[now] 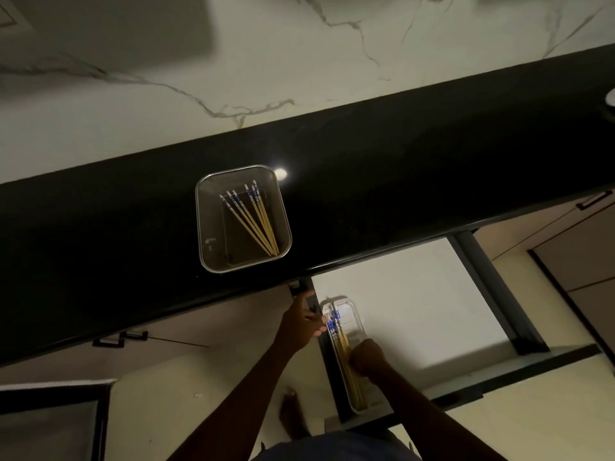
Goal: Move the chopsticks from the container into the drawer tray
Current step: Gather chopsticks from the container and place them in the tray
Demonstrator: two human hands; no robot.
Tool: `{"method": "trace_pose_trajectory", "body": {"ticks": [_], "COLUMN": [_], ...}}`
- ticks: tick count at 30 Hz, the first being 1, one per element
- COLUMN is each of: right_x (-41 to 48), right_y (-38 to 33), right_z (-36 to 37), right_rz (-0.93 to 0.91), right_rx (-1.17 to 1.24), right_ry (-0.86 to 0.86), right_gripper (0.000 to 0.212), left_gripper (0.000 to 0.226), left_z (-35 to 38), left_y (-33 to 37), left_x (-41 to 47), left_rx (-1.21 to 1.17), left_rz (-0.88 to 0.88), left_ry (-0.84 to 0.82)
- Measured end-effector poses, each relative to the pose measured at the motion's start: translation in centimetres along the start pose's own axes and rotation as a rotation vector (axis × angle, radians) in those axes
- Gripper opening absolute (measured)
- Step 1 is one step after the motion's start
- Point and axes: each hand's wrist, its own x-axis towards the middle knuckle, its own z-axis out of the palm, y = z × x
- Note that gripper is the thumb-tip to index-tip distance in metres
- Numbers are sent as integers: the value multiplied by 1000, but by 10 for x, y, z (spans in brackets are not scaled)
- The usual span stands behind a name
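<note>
A clear rectangular container point(213, 227) stands on the black countertop and holds several wooden chopsticks point(256, 221) with blue-patterned tops. Below, in the open drawer, a narrow metal tray point(354, 317) lies along the left side with several chopsticks point(341, 344) in it. My right hand point(366, 357) is closed over the chopsticks in the tray, near their middle. My left hand point(303, 324) rests on the drawer's left edge, fingers touching the patterned ends of the tray's chopsticks; its grip is unclear.
The drawer point(416, 301) has a white floor and dark side rails point(492, 287). The black countertop point(399, 168) overhangs it, with a marble wall point(233, 61) behind. Cabinet handles point(595, 199) sit at right and lower left. A foot point(293, 414) shows on the floor.
</note>
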Motion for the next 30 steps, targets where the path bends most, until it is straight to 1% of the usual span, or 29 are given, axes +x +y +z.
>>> {"method": "trace_pose_trajectory", "body": {"ticks": [2, 5, 6, 17, 23, 26, 30], "right_x": [1, 7, 7, 14, 12, 11, 11], "right_y": [1, 3, 4, 8, 12, 12, 15], "right_z": [4, 10, 12, 20, 21, 20, 21], "right_rz": [14, 22, 14, -90, -188, -208, -221], "right_rx": [-9, -40, -54, -170, -271, -291, -330], "right_ry": [-1, 32, 48, 67, 82, 78, 70], "right_gripper": [14, 35, 37, 34, 35, 35, 45], "left_gripper": [64, 56, 53, 29, 25, 24, 25], "left_z": [-3, -7, -8, -13, -12, -13, -14], "left_y": [-2, -5, -6, -10, -9, -9, -10], "left_x": [0, 0, 0, 3, 5, 5, 5], "left_rx": [4, -8, -1, -1, 21, 38, 23], "left_rz": [-3, -23, -24, -60, -61, -56, -64], "left_ry": [5, 19, 21, 31, 35, 44, 47]}}
